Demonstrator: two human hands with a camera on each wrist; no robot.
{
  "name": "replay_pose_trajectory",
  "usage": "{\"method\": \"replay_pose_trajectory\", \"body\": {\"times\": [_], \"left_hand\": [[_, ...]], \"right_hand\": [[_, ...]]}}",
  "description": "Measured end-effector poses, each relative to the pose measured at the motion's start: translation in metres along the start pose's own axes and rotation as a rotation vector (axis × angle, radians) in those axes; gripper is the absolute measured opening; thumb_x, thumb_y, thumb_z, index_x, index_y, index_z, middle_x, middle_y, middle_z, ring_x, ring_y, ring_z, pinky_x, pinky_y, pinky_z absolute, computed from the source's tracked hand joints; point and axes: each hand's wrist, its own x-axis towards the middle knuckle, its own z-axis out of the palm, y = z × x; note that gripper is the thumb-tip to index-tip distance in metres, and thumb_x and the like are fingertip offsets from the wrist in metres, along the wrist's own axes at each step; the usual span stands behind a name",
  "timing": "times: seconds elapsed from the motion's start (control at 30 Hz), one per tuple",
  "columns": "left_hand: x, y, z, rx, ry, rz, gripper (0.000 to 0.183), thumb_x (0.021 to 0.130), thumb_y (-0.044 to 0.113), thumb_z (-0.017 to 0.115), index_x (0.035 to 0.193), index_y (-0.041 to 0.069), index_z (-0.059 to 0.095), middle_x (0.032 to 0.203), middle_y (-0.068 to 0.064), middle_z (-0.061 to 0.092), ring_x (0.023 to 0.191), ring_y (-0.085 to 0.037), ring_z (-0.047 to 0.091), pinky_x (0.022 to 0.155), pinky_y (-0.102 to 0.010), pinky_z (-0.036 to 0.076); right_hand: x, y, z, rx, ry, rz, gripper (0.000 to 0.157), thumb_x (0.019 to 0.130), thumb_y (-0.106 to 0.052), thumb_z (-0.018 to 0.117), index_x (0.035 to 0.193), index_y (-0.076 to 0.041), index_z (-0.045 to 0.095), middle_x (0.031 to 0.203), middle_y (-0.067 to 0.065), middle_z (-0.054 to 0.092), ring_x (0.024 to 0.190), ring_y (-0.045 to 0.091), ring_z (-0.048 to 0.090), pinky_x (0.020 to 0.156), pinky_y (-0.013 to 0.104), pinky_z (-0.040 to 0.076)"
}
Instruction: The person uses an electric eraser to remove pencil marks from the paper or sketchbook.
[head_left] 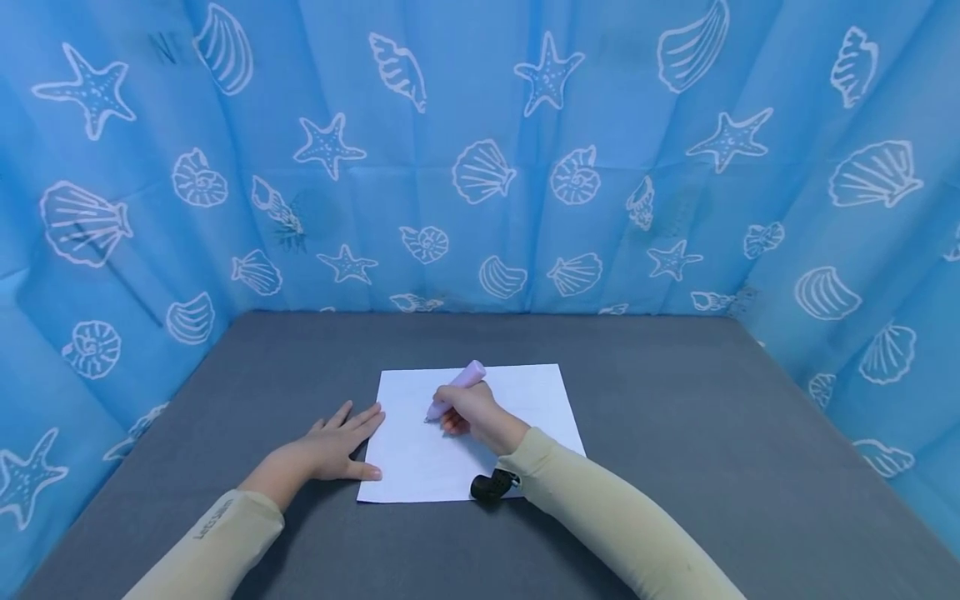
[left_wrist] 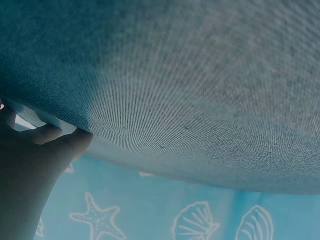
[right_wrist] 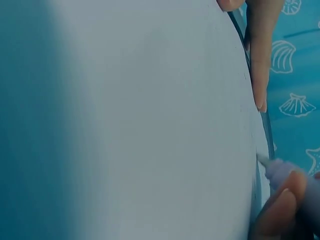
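A white sheet of paper [head_left: 525, 417] lies on the grey table. My right hand [head_left: 480, 412] pinches a thick lilac pen [head_left: 469, 374], its tip pointing down at the left half of the sheet. In the right wrist view the tapered tip of the pen [right_wrist: 277, 170] is at the paper, though I cannot tell any ink line. My left hand [head_left: 326, 450] lies with fingers spread, the fingertips and thumb touching the left edge of the sheet. Only the back of the left hand [left_wrist: 30, 165] and some fingers show darkly in the left wrist view.
Grey cloth covers the table [head_left: 675, 417] on all sides of the paper. A blue curtain [head_left: 480, 225] with white shells and starfish hangs behind and at both sides. Under the right wrist, a small black camera [head_left: 491, 485] overlaps the paper's near edge.
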Motion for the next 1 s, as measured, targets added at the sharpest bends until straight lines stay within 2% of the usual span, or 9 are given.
{"method": "replay_pose_trajectory", "body": {"times": [0.13, 0.6, 0.9, 1.0], "left_hand": [[0.0034, -0.0014, 0.0016, 0.011, -0.016, -0.007, 0.101, 0.08, 0.064, 0.065, 0.155, 0.011, 0.024, 0.161, -0.011, 0.016, 0.144, -0.048, 0.003, 0.106, -0.072, 0.008], [0.005, -0.0037, 0.0025, 0.004, -0.016, -0.01, 0.102, 0.08, 0.065, 0.065, 0.155, 0.011, 0.023, 0.161, -0.01, 0.016, 0.144, -0.047, 0.003, 0.106, -0.072, 0.007], [0.0028, -0.0024, 0.0012, 0.002, -0.021, -0.019, 0.101, 0.08, 0.066, 0.065, 0.155, 0.011, 0.023, 0.161, -0.011, 0.016, 0.144, -0.047, 0.003, 0.106, -0.071, 0.008], [0.0023, -0.0025, 0.0014, 0.006, -0.018, -0.021, 0.102, 0.08, 0.066, 0.065, 0.155, 0.011, 0.023, 0.161, -0.011, 0.016, 0.144, -0.047, 0.003, 0.106, -0.072, 0.008]], "right_hand": [[0.0007, 0.0013, -0.0019, -0.004, -0.004, 0.004, 0.016, 0.085, -0.012, 0.065, 0.088, 0.003, 0.061, 0.055, 0.005, 0.054, 0.042, 0.009, 0.05, 0.043, 0.019, 0.044], [0.0023, -0.0008, -0.003, -0.035, -0.048, 0.018, 0.016, 0.086, -0.014, 0.067, 0.084, 0.001, 0.06, 0.055, 0.005, 0.054, 0.042, 0.009, 0.05, 0.043, 0.02, 0.045], [0.003, -0.002, -0.0055, 0.005, -0.096, 0.014, 0.018, 0.086, -0.015, 0.064, 0.091, 0.003, 0.062, 0.059, 0.006, 0.056, 0.045, 0.011, 0.052, 0.046, 0.022, 0.048], [0.0034, -0.0016, -0.004, 0.014, -0.086, 0.01, 0.016, 0.084, -0.013, 0.064, 0.089, 0.002, 0.061, 0.058, 0.006, 0.055, 0.044, 0.01, 0.051, 0.045, 0.022, 0.048]]}}
